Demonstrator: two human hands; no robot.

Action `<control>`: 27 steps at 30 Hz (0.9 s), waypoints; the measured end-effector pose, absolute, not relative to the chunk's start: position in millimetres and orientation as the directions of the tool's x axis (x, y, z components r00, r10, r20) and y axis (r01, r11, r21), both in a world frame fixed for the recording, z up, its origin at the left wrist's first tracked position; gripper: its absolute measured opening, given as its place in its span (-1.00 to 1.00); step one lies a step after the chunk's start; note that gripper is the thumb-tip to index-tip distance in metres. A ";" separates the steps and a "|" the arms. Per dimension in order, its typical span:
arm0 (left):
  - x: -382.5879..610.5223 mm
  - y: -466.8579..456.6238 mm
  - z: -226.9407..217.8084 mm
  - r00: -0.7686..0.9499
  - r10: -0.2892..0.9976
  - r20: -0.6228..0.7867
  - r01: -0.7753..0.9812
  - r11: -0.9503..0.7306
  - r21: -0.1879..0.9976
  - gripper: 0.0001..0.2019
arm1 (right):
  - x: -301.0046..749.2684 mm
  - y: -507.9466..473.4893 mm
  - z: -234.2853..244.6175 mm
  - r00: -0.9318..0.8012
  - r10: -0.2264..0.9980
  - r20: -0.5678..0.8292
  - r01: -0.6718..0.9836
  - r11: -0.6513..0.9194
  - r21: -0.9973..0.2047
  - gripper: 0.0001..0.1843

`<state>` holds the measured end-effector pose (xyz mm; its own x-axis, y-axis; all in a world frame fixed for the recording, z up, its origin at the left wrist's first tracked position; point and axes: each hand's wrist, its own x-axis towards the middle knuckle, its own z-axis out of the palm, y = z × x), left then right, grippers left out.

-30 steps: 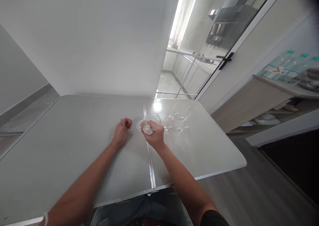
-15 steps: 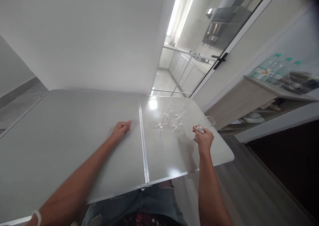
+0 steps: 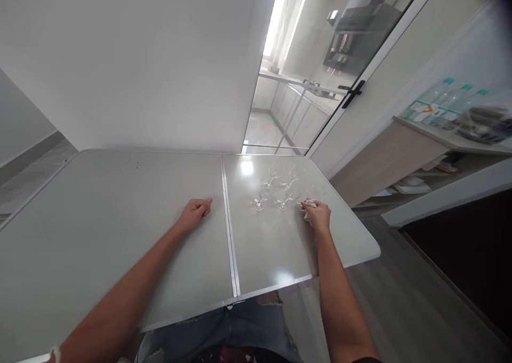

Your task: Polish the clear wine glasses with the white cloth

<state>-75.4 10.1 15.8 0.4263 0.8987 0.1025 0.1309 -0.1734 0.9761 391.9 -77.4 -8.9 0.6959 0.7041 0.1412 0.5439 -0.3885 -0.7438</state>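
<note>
My right hand (image 3: 319, 215) is closed round the lower part of a clear stemmed glass (image 3: 319, 190), with a bunched white cloth (image 3: 309, 204) between the fingers. That glass is upright at the table, its bowl faint against the pale surface; whether its foot touches the top I cannot tell. Just left of it, several more clear stemmed glasses stand in a cluster, among them one front glass (image 3: 258, 204) and another front glass (image 3: 282, 203). My left hand (image 3: 196, 212) rests on the table as a loose fist, left of the metal seam, and no object shows in it.
The pale table (image 3: 100, 229) has a metal seam (image 3: 229, 229) across it and meets a white wall at the back. Beyond the right end is a wooden shelf unit (image 3: 384, 149) bearing plastic bottles (image 3: 436, 104). A glass door with a black handle (image 3: 352, 93) stands behind.
My right hand has moved left and slightly up, bringing the tilted stemmed glass upright beside the cluster. My left hand stays in nearly the same place.
</note>
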 end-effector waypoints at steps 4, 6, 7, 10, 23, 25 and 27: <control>-74.6 7.2 20.5 0.424 0.898 0.119 0.104 -0.179 0.978 -0.42 | 392.2 -73.7 -14.3 0.699 0.696 0.165 0.563 -0.392 -0.728 -0.54; -74.8 6.9 20.7 0.434 0.895 0.098 0.131 -0.171 0.977 -0.43 | 389.5 -71.6 -13.2 0.703 0.688 0.177 0.578 -0.409 -0.706 -0.55; -75.0 7.1 20.2 0.440 0.894 0.085 0.149 -0.166 0.975 -0.43 | 387.8 -71.1 -11.7 0.706 0.686 0.179 0.584 -0.420 -0.695 -0.55; -75.6 8.3 17.4 0.441 0.894 0.079 0.167 -0.168 0.971 -0.44 | 384.1 -76.0 -3.5 0.703 0.682 0.201 0.609 -0.431 -0.665 -0.49; -74.2 9.6 14.4 0.437 0.897 0.063 0.212 -0.171 0.962 -0.43 | 234.9 -123.1 65.1 -0.098 0.986 -0.137 0.543 -0.062 -0.838 -0.61; -74.6 10.1 13.5 0.435 0.898 0.066 0.207 -0.170 0.963 -0.43 | 180.3 -97.9 64.2 -0.229 0.971 -0.071 0.475 0.048 -0.879 -0.63; -74.8 10.7 11.5 0.438 0.897 0.062 0.194 -0.162 0.968 -0.42 | 135.1 -71.2 60.0 -0.379 0.923 -0.060 0.415 0.112 -0.903 -0.65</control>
<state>-74.8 10.7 11.5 0.4382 0.8967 0.0624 0.1936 -0.1619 0.9676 135.1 -71.2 60.0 -0.3790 0.9234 -0.0602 0.4152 0.1116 -0.9029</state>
